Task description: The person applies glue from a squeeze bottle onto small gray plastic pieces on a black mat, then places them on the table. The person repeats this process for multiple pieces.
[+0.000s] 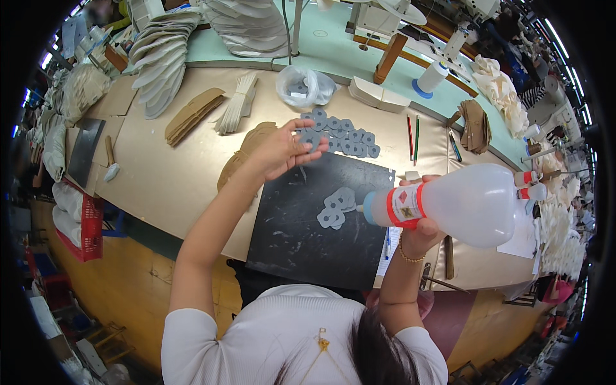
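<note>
In my right hand (420,232) is a large translucent plastic bottle (478,204) with a red-and-white label, tipped on its side. Its narrow nozzle points left, at a small overlapping cluster of grey flower-shaped pieces (332,217) on the black board (301,247). My left hand (289,151) is raised near the board's far edge, fingers curved round a grey piece (310,138) of the same kind. Just past that hand, more grey pieces with holes (351,136) lie overlapping in rows on the tan table cover.
A plastic bag of grey pieces (300,86) stands behind. Bundled brown strips (194,115), pale strips (237,106) and brown panels (247,151) lie left. Two pencils (414,138), a pen (455,146) and a hammer (448,256) lie right. A thread cone (431,78) stands by sewing machines.
</note>
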The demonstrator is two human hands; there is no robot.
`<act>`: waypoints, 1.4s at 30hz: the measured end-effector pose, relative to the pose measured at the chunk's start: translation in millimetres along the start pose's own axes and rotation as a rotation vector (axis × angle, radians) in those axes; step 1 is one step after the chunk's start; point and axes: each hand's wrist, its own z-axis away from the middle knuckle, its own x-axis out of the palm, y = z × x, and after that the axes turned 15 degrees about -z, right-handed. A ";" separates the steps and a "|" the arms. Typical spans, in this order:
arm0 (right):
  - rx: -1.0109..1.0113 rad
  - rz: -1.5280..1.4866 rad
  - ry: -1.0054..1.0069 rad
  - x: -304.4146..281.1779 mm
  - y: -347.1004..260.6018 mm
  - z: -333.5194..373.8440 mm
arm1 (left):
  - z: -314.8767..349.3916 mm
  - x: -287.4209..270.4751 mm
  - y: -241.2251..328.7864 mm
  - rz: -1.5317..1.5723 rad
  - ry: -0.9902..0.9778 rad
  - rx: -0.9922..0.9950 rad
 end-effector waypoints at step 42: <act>-0.054 0.080 -0.077 17.5 -9.2 0.9 | 53.8 68.9 7.4 -0.403 -0.022 0.078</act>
